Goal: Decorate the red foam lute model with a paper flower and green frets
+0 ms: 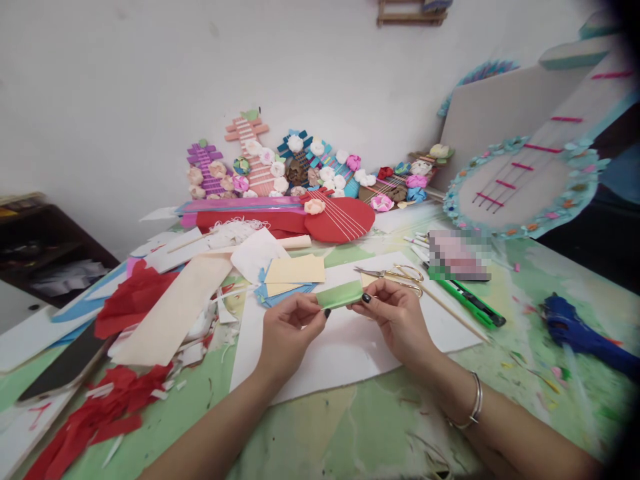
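Between my two hands is a small strip of green paper (340, 295), held up over a white sheet (345, 360). My left hand (293, 327) pinches its left end between thumb and fingers. At the right end, my right hand (395, 313) grips it the same way. Whether the strip is folded, I cannot tell for sure. Just behind it lie cream paper pieces (296, 269) on top of blue paper (261, 288). Gold-handled scissors (383, 273) rest on the sheet behind my right hand, with a thin wooden stick (457, 313) beside them.
To the right are a green utility knife (470, 300) and a blue glue gun (575, 327). Red paper scraps (120, 393) and a long cream strip (175, 313) cover the left side. Decorated paper instruments, one a red lute shape (345, 223), stand along the wall.
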`<state>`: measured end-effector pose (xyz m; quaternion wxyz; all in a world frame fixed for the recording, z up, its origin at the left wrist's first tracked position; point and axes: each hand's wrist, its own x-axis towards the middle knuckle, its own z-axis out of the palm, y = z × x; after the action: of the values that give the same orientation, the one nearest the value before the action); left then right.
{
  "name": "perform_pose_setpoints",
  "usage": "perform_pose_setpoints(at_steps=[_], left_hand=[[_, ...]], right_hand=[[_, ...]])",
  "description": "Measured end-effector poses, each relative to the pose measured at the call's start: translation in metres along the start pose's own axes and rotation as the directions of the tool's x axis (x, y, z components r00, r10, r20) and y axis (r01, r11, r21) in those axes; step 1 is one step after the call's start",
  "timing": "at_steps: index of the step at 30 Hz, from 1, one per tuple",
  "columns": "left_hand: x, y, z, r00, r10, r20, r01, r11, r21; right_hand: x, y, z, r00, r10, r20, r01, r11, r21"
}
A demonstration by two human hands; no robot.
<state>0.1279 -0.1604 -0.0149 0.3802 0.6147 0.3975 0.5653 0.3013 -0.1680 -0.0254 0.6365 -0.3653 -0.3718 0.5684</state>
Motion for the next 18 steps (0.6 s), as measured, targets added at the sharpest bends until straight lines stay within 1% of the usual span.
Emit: perform_pose_setpoints(at_steps=[3, 6, 11, 14, 16, 18], left_hand=[[0.0015, -0.0012, -0.0002, 1.0, -0.011, -0.001, 0.011, 1.0, -0.025], [0.0022, -0.0026, -0.0015, 0.999, -0.039, -0.001, 0.039, 0.997, -0.065], [0.002, -0.0063, -0.002, 0.995, -0.098, 0.02, 0.1, 0.987, -0.128], [0.002, -0.0062, 0.0002, 0.99, -0.131, 0.046, 0.138, 0.965, -0.224], [0.0018, -0.0051, 0.0018, 0.984, -0.16, 0.077, 0.176, 0.94, -0.293], [0.0016, -0.004, 0.0027, 0.976, -0.197, 0.093, 0.216, 0.923, -0.318]], right_hand=[[0.0001, -0.0012, 0.0027, 0.999, 0.025, 0.038, -0.027, 0.999, 0.033], [0.0007, -0.0005, 0.0045, 0.997, 0.02, 0.072, -0.023, 0.999, 0.037], [0.0009, 0.0038, 0.0053, 0.999, -0.015, 0.049, 0.016, 1.0, -0.025], [0.0006, 0.0051, 0.006, 0.999, -0.019, 0.038, 0.021, 0.998, -0.064], [0.0004, 0.0053, 0.0069, 0.999, -0.002, 0.032, 0.004, 0.999, -0.054], [0.0003, 0.0054, 0.0077, 0.999, 0.01, 0.042, -0.009, 1.0, -0.021]])
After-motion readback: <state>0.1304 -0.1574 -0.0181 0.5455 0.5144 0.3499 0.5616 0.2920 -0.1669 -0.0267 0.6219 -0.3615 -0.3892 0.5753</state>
